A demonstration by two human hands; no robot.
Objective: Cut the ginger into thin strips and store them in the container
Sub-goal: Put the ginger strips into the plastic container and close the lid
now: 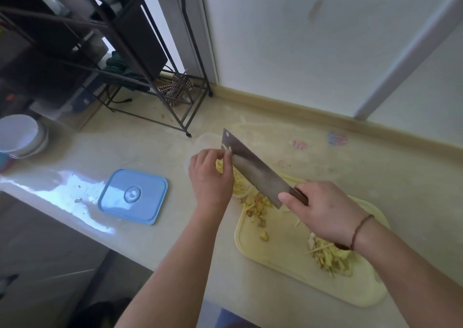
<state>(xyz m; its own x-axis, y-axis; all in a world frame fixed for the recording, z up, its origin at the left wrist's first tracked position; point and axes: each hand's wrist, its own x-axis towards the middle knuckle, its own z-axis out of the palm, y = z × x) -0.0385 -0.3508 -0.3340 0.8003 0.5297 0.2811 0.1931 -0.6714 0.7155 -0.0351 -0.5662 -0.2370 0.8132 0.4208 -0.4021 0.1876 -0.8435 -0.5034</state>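
Ginger strips (239, 186) sit in clear container (203, 142) on table (150, 152), partly hidden by left hand (210, 177) and cleaver (253, 169). Left hand pinches at blade's far end, fingertips touching it. Right hand (323, 215) grips cleaver handle, blade tilted over container. More ginger scraps (330, 257) on yellow cutting board (280, 252). Blue lid (132, 197) lies flat, apart to the left.

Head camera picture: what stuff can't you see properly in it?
- Container: clear, mostly hidden by the left hand and cleaver, head view.
- Ginger strips inside: amount hidden by both.
- Cleaver handle: covered by the right hand.
- Shelf rack: contents dark, blurred.
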